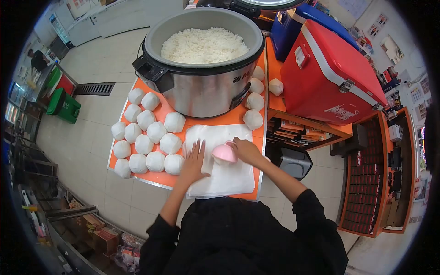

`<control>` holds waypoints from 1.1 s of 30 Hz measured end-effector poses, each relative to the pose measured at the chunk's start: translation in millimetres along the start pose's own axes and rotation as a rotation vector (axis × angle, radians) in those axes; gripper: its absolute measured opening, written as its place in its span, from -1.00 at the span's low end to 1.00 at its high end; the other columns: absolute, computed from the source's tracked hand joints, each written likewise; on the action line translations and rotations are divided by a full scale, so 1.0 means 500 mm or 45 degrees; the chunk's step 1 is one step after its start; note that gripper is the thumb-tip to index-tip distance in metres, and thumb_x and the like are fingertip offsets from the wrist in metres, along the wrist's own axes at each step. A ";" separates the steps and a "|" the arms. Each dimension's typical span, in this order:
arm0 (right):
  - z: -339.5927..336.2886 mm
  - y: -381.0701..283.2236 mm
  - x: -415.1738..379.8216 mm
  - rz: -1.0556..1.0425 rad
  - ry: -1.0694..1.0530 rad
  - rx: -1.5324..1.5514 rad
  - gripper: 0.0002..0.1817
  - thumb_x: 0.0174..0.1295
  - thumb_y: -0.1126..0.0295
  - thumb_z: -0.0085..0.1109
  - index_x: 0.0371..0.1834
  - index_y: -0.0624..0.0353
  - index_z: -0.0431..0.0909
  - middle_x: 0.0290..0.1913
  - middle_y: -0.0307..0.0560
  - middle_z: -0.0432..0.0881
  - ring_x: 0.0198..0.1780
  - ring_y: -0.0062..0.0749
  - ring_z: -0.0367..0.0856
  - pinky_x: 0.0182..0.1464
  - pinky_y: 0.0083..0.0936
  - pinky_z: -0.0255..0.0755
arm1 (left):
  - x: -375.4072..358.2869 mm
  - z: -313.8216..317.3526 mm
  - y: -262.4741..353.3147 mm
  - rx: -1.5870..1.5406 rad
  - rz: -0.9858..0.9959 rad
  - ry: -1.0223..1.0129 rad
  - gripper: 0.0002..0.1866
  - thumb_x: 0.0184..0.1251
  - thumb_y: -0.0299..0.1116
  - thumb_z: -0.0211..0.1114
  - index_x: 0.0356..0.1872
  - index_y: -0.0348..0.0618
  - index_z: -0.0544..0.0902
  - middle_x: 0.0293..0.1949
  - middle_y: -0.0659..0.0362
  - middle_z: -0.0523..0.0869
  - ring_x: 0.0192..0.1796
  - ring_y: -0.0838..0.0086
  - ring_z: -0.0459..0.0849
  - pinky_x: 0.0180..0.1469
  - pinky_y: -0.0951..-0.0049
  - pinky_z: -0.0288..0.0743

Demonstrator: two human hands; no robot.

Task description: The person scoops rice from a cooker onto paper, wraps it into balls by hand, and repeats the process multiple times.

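A stack of white paper sheets [243,181] lies at the front of the orange table. My left hand [195,160] rests flat on its left side with the fingers spread. In my right hand [245,150] is a small pink bowl [223,152], turned over onto the paper and gripped at its right edge. White rice [223,162] shows below the bowl's near rim. Just behind the paper stands a big steel rice cooker [197,94], lid up, with cooked rice [205,45] in it. Many round paper-wrapped portions [156,132] sit in rows left of the paper.
More wrapped portions [253,119] line the cooker's right side. A red cooler box [332,78] and a blue one [287,30] stand to the right. Below them is a grey bin [295,160]. A green bin [64,105] is on the floor at far left, near a person [38,59].
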State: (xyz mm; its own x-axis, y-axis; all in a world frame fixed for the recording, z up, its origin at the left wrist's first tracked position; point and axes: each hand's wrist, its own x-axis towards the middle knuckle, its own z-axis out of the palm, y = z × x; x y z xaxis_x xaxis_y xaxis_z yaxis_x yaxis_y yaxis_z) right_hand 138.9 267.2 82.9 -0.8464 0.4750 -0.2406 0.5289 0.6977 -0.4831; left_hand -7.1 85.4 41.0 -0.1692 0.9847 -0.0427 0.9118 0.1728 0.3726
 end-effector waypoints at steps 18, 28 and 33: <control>0.122 -0.022 -0.044 -0.089 -0.041 -0.154 -0.60 0.15 0.30 0.06 0.01 0.06 0.18 -0.43 0.10 0.58 -0.40 0.02 0.61 -0.42 -0.19 0.46 | -0.100 0.117 0.066 -0.153 -0.480 0.278 0.35 -0.45 0.14 0.49 0.36 -0.36 -0.10 0.39 -0.08 0.03 0.42 0.13 0.05 0.30 0.01 0.07; 0.038 0.030 -0.069 -0.224 -0.003 0.402 -0.40 0.08 0.09 0.26 0.01 0.16 0.16 -0.30 0.28 0.56 -0.23 0.21 0.57 -0.25 -0.16 0.44 | -0.133 0.092 0.052 -0.488 -0.409 0.486 0.25 -0.30 -0.03 0.52 0.35 -0.37 -0.12 0.39 -0.10 0.00 0.43 0.09 0.00 0.37 0.08 -0.04; -0.350 -0.176 -0.021 -0.718 0.378 0.106 -0.40 0.05 0.40 0.31 0.14 0.18 0.21 -0.11 0.12 0.53 -0.07 -0.12 0.58 -0.11 -0.27 0.47 | -0.206 0.079 -0.006 -0.533 -0.147 0.135 -0.30 -0.09 -0.33 0.42 0.19 -0.12 0.39 0.21 0.08 0.41 0.31 0.14 0.27 0.29 0.27 0.20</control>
State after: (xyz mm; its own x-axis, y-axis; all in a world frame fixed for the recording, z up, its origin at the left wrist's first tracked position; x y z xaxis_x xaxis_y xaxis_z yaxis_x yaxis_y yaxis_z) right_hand 112.0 294.6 275.4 -0.9336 0.1838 0.3075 -0.0095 0.8454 -0.5341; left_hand 22.4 -15.6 7.7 -0.3184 0.9478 -0.0193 0.6583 0.2357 0.7149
